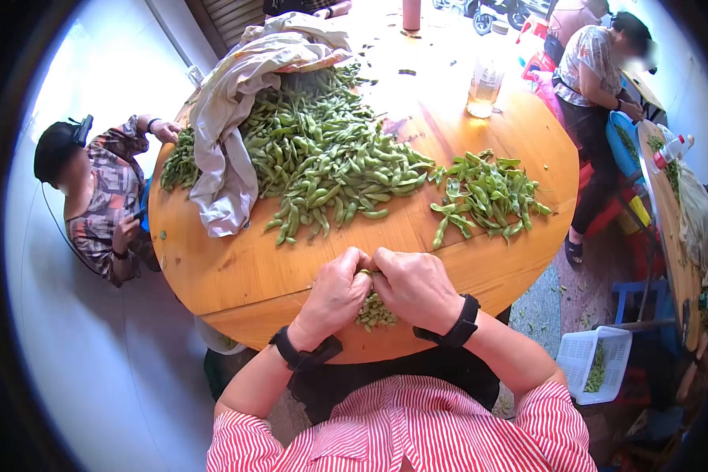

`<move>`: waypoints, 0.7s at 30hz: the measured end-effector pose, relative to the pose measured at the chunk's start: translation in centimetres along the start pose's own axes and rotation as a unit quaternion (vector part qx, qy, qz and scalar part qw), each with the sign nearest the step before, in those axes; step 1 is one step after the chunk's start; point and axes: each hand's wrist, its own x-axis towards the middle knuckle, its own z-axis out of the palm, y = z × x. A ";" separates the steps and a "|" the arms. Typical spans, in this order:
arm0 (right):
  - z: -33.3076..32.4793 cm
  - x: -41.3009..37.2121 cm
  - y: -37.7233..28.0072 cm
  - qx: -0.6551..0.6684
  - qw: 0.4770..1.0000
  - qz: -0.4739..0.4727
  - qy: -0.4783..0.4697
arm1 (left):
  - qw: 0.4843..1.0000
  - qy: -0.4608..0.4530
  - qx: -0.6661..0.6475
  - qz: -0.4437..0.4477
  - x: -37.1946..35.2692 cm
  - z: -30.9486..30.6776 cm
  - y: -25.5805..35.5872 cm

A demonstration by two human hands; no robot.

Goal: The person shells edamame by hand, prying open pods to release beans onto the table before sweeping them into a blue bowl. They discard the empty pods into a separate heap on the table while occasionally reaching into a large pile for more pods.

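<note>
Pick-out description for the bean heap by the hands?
On the round wooden table, go to the near edge under the left hand and right hand. The small heap of pale green shelled beans lies there: loose beans, unlike the long green pods heaped behind.

Green pod [364,273], mostly hidden, just above a small heap of shelled beans [375,312] at the table [236,275]'s near edge

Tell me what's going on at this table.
The person's left hand and right hand pinch one small green pod together, just above a little heap of shelled green beans at the near edge of the round wooden table. A big pile of green pods lies mid-table, partly under a pale cloth. Another person is at its left side.
</note>
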 end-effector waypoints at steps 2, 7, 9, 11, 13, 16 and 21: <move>0.1 0.0 0.0 -0.002 1.000 -0.004 0.004 | 1.000 -0.004 -0.012 -0.010 0.0 -0.2 0.4; 0.2 -0.1 0.4 0.004 1.000 -0.006 0.025 | 0.998 0.028 0.038 0.030 0.0 0.2 0.2; 0.1 -0.3 0.5 -0.013 1.000 -0.016 0.022 | 0.998 0.030 0.040 0.029 0.0 0.4 -0.4; -0.2 -0.3 0.8 -0.032 0.999 -0.017 0.026 | 0.998 0.031 0.044 0.029 0.0 0.1 -0.6; -0.7 -0.3 1.5 -0.049 0.998 -0.017 0.032 | 0.994 0.044 0.090 0.052 -0.2 -0.5 -0.7; -2.0 0.1 4.0 -0.091 0.994 0.005 0.051 | 0.974 0.022 0.182 0.135 -1.1 -0.7 -0.3; -4.3 0.5 7.3 -0.206 0.973 0.079 0.073 | 0.975 -0.003 0.166 0.145 -0.4 -1.0 1.2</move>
